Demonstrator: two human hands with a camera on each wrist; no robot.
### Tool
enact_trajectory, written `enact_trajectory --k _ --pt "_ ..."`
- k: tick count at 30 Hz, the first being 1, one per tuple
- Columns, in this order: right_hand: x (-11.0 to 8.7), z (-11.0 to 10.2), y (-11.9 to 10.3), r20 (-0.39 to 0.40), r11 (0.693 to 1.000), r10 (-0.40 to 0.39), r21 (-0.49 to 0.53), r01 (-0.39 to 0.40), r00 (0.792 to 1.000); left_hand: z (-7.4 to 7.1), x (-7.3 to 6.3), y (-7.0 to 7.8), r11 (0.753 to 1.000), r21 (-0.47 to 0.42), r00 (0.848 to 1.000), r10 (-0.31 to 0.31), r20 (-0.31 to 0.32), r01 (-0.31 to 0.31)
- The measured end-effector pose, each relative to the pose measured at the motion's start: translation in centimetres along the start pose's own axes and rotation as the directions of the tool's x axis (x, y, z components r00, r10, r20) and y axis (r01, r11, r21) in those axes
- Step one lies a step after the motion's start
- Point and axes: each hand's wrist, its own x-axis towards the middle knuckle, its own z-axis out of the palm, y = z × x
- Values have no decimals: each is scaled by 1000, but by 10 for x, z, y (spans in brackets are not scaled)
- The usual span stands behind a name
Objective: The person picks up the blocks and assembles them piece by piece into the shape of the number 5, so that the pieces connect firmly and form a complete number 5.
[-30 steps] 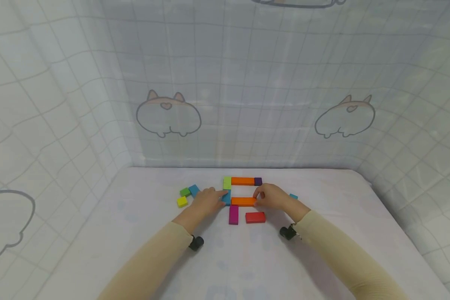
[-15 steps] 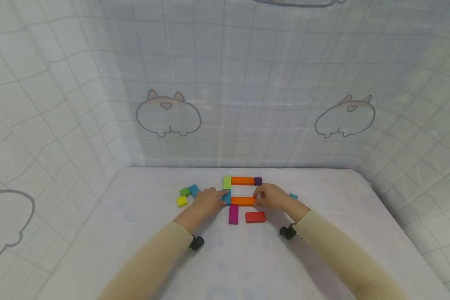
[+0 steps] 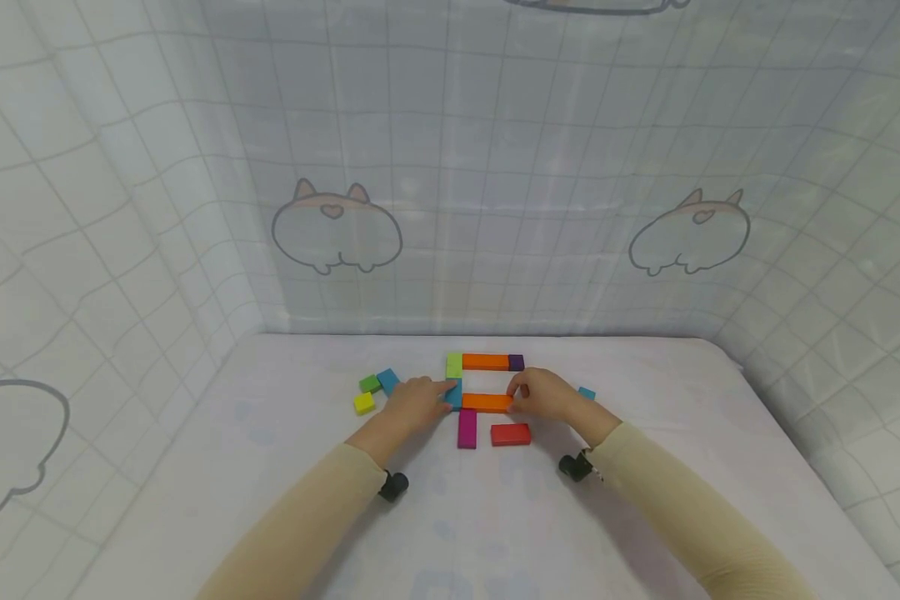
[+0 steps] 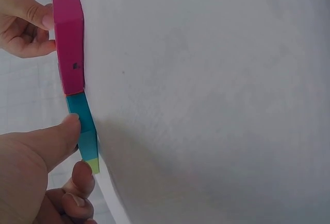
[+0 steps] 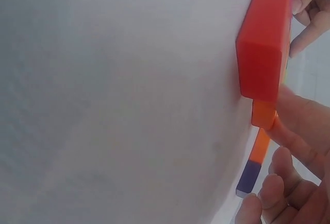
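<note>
Flat coloured blocks lie on the white tabletop. My left hand (image 3: 412,406) holds the blue block (image 3: 456,397) between thumb and index finger, with the lime block (image 3: 454,365) touching its far end. At the right end of the near orange block (image 3: 486,403), my right hand (image 3: 542,393) pinches it with thumb and index finger; the block's left end meets the blue one. A far orange block (image 3: 485,362) runs from the lime block to a dark purple block (image 3: 516,362). Nearer me are a magenta block (image 3: 467,429) and a red block (image 3: 511,434), the red one apart.
Left of my left hand lie a green block (image 3: 371,384), a yellow block (image 3: 364,403) and another blue block (image 3: 388,381). A small blue block (image 3: 587,392) sits behind my right wrist, partly hidden. Patterned curtains (image 3: 450,250) enclose the table's back and sides.
</note>
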Motion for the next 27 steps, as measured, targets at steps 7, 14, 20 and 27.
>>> enact_trajectory --k 7,14,20,27 --pt "-2 -1 -1 0 1000 -8 15 8 1000 -1 1 0 1000 -20 1000 -1 -1 1" --pt "-3 -1 -2 -3 1000 -8 18 8 1000 -2 -1 1 999 -47 1000 -7 3 7" --pt "-3 0 -1 -8 1000 -9 23 9 1000 -2 0 2 999 -53 1000 -11 5 11" --pt "-4 2 2 -11 1000 -7 28 7 1000 0 2 0 998 -57 1000 -16 19 17"
